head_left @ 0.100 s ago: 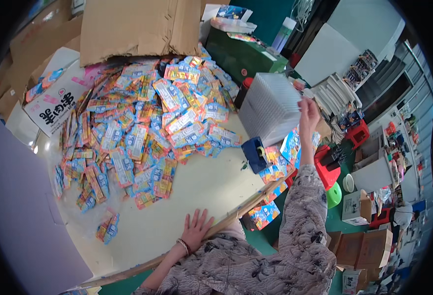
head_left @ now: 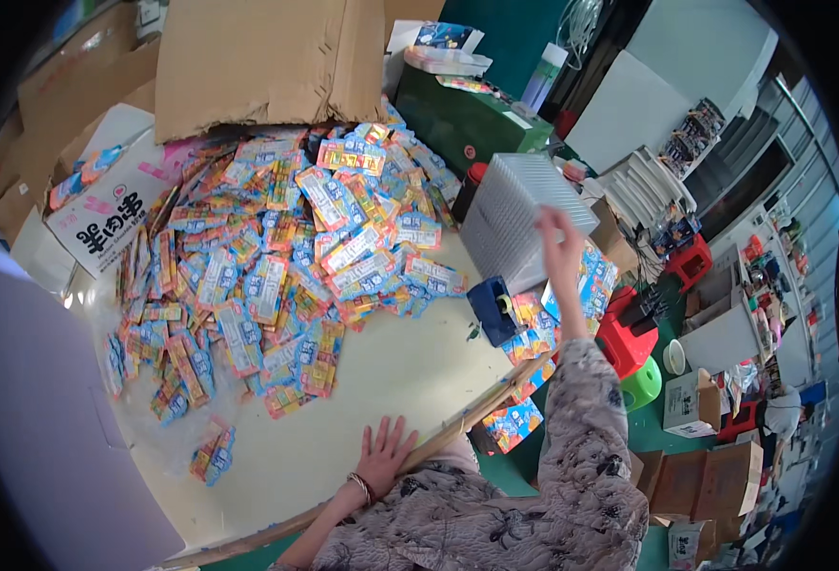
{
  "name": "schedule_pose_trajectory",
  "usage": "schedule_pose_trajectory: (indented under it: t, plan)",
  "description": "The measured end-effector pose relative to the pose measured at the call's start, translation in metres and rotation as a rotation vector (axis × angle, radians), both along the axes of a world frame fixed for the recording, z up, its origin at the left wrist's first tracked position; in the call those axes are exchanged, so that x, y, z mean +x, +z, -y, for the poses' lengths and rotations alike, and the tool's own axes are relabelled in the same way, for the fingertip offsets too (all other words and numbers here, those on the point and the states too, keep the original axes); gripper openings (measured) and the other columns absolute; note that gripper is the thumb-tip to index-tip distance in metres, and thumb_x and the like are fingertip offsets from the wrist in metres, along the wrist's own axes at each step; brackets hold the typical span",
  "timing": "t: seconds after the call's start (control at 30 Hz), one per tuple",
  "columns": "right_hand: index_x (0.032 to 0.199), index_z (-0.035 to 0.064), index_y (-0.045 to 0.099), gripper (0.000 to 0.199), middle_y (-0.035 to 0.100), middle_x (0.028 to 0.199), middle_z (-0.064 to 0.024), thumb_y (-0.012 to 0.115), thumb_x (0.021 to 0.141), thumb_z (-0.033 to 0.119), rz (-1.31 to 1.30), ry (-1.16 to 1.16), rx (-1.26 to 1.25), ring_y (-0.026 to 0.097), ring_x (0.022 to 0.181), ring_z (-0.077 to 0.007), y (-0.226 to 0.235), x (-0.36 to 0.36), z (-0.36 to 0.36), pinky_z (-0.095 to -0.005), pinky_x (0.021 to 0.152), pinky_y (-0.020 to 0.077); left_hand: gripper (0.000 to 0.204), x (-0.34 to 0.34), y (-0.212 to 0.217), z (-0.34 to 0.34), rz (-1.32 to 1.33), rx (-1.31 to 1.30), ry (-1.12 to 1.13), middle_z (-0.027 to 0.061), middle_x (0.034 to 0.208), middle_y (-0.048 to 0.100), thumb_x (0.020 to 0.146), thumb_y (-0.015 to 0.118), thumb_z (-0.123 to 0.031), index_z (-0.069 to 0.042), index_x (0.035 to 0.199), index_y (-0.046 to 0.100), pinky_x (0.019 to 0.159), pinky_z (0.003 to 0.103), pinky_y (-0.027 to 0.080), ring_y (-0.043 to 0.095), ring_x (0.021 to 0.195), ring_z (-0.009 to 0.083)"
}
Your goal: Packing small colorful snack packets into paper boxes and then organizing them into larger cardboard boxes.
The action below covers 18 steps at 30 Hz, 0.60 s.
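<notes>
My left hand (head_left: 382, 461) lies flat with fingers spread on the pale tabletop (head_left: 438, 362), close to its wooden front edge. A bracelet circles that wrist. My right hand (head_left: 562, 249) is raised in front of a tall translucent stack of clear plastic pieces (head_left: 519, 214), at its right side. The fingers are bent together in a pinch; anything between them is too small or too clear to make out. Just below the stack stands a dark blue tape dispenser (head_left: 493, 311). Many small blue, orange and yellow printed packets (head_left: 267, 285) are heaped across the left and far table.
A large cardboard box (head_left: 267, 67) leans over the heap's far side. A white printed carton (head_left: 105, 214) is at the left, a green metal case (head_left: 467, 124) behind the stack. Colourful boxes (head_left: 586, 285) and a red stool (head_left: 626, 338) are at the right.
My right hand has moved left and slightly down, from the stack's right edge to before its lower right side. My left hand stays flat on the table.
</notes>
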State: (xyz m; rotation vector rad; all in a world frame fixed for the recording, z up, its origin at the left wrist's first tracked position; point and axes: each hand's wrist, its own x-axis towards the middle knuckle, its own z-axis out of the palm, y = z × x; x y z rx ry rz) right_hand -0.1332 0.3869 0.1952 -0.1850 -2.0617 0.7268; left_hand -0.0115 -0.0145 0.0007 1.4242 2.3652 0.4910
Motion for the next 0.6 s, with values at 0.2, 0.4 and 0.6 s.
schedule_pose_trajectory:
  t: [0.2,0.4,0.6]
  plan:
    - [0.093,0.0053,0.064,0.016,0.057,0.079,-0.0109,0.064,0.077,0.005,0.165,0.142,0.539,0.055,0.083,-0.0306,-0.034,0.006,0.077,-0.0417,0.082,0.0421,0.087,0.007,-0.008,-0.008,-0.035,-0.001,0.001,0.0173,0.154,0.006,0.077,0.069,-0.026,-0.020,0.148,0.019,0.107,0.065,0.007,0.002,0.142,0.0413]
    - [0.133,0.0107,0.046,0.048,0.043,0.137,-0.0130,0.058,0.088,0.023,0.572,0.346,0.290,0.037,0.130,-0.0301,-0.139,0.060,0.146,-0.0475,0.104,0.0344,0.085,0.004,0.002,-0.009,0.020,-0.030,-0.002,0.0175,0.155,0.004,0.078,0.064,-0.017,-0.020,0.148,0.017,0.107,0.066,0.006,0.002,0.142,0.0420]
    - [0.140,0.0141,0.040,0.054,0.032,0.148,-0.0108,0.057,0.089,0.022,0.705,0.181,0.316,0.024,0.140,-0.0291,-0.173,0.102,0.172,-0.0510,0.110,0.0249,0.080,0.004,-0.001,-0.014,0.054,-0.041,-0.019,0.0183,0.155,0.003,0.081,0.060,-0.017,-0.020,0.149,0.017,0.106,0.067,0.005,0.001,0.141,0.0431]
